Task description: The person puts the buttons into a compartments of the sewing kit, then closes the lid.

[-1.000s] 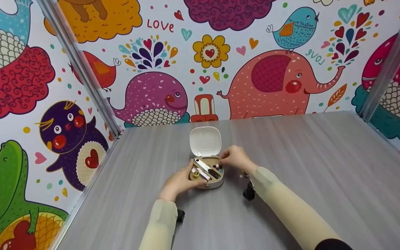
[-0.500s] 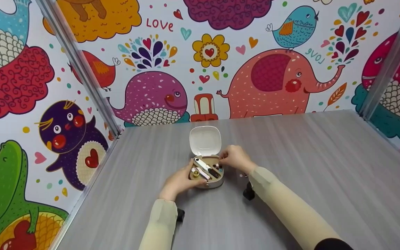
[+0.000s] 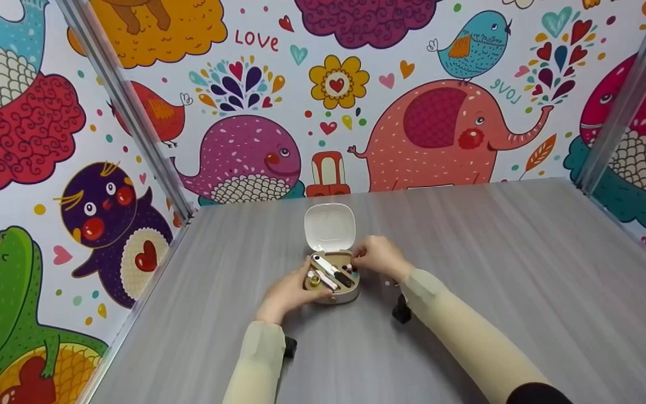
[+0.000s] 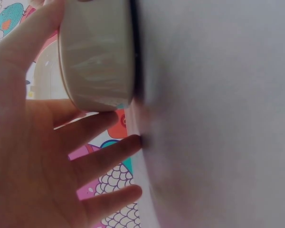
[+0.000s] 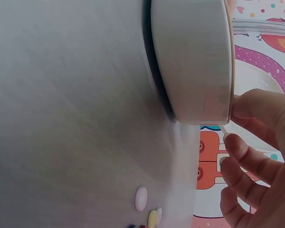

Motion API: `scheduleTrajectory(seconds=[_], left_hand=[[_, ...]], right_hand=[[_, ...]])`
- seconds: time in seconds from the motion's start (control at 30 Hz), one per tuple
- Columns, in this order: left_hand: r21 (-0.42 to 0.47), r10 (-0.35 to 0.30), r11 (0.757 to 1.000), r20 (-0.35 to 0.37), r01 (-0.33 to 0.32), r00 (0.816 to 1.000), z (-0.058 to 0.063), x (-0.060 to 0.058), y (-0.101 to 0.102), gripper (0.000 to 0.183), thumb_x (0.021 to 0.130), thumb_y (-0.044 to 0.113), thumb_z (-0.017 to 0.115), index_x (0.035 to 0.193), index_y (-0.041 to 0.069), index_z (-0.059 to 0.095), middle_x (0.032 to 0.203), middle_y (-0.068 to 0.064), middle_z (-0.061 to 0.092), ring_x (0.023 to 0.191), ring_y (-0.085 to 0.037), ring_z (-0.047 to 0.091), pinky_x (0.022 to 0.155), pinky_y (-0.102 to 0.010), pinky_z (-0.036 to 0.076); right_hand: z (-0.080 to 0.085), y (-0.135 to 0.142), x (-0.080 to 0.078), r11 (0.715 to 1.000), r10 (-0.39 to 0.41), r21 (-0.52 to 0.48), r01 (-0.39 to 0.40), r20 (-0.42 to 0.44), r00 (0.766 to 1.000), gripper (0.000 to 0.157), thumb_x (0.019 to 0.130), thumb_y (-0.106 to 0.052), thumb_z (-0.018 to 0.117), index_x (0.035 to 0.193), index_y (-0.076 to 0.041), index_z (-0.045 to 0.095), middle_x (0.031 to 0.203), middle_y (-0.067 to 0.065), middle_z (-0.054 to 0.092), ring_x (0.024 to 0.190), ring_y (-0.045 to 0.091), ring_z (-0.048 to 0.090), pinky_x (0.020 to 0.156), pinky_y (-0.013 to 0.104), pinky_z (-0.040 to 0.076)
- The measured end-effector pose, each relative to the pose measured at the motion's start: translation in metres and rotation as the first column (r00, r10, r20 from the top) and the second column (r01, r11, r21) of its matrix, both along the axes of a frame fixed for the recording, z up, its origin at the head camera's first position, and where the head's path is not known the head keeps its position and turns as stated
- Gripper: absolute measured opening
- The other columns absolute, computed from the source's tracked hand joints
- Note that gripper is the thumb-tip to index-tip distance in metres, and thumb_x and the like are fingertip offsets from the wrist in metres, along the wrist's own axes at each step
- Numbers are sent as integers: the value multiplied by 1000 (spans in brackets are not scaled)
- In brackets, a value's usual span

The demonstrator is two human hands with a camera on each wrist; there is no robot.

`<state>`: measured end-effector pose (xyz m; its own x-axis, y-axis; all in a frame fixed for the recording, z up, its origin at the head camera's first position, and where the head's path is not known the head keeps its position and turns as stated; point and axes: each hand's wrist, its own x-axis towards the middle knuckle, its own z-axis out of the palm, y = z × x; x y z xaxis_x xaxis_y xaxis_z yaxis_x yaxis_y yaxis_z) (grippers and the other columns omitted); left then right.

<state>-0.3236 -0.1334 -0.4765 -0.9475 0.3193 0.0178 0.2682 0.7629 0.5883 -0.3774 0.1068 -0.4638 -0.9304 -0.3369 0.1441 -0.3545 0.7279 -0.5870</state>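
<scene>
A small white lidded box (image 3: pixel 346 298) sits on the table, its lid (image 3: pixel 330 227) raised at the back. Inside its tan insert lie a white-and-black tool (image 3: pixel 331 270), a gold ring-shaped piece (image 3: pixel 314 279) and several tiny coloured pieces (image 3: pixel 350 270) on the right. My left hand (image 3: pixel 285 295) holds the box's left side between thumb and forefinger; the other fingers (image 4: pixel 107 156) spread out straight. At the box's right rear rim is my right hand (image 3: pixel 382 258), thumb and forefinger together, other fingers loosely bent. The rim hides those tips, so I cannot tell if they pinch anything.
On the table beside the right hand lie loose buttons, among them a pink button (image 5: pixel 141 199) and a yellow button (image 5: pixel 152 219). Patterned walls stand behind and to the left of the grey table (image 3: pixel 469 235). A metal post (image 3: pixel 127 106) rises at the back left corner.
The left hand keeps its hold on the box, and the right hand stays at the right rear rim with only a slight shift of its fingertips.
</scene>
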Motion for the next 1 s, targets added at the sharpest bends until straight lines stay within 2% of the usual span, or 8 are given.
scheduleTrajectory(seconds=[0.27, 0.47, 0.6, 0.77, 1.0], left_hand=[[4, -9, 1000, -15, 9, 1000, 1, 0, 1, 105, 77, 59, 72, 152, 2, 25, 147, -21, 41, 127, -38, 47, 101, -51, 40], [7, -16, 1000, -7, 16, 1000, 2, 0, 1, 106, 77, 59, 72, 152, 1, 25, 147, -22, 40, 128, -38, 46, 102, -51, 39], [-2, -4, 1000, -3, 4, 1000, 1, 0, 1, 106, 76, 60, 72, 152, 2, 26, 147, -21, 41, 128, -38, 46, 103, -51, 39], [-9, 4, 1000, 2, -4, 1000, 0, 0, -1, 107, 76, 61, 72, 153, 4, 26, 148, -20, 40, 129, -39, 45, 103, -52, 38], [-6, 7, 1000, 8, -7, 1000, -1, -1, -2, 106, 76, 60, 73, 153, 5, 25, 148, -21, 39, 129, -40, 44, 103, -53, 38]], right_hand=[[-2, 2, -1, 1000, 15, 3, -15, -35, 999, 4, 79, -15, 75, 80, -13, 79, 68, -8, 68, 56, 5, 48, 52, 23, 39], [-2, 11, 0, 994, 42, -101, -45, -32, 999, 5, 79, -11, 76, 82, -9, 79, 73, -3, 71, 59, 6, 51, 53, 23, 43], [-3, 24, 1, 982, 29, -188, -28, -1, 1000, 6, 80, -10, 76, 84, -7, 79, 76, -1, 72, 62, 10, 58, 55, 24, 47], [-7, 44, 1, 971, 14, -241, -3, 41, 999, 9, 82, -9, 74, 86, -3, 79, 78, 3, 72, 66, 13, 63, 58, 24, 50], [-16, 77, 6, 961, 35, -275, -6, 101, 994, 14, 83, -6, 72, 92, 4, 76, 84, 9, 73, 67, 8, 57, 59, 22, 49]])
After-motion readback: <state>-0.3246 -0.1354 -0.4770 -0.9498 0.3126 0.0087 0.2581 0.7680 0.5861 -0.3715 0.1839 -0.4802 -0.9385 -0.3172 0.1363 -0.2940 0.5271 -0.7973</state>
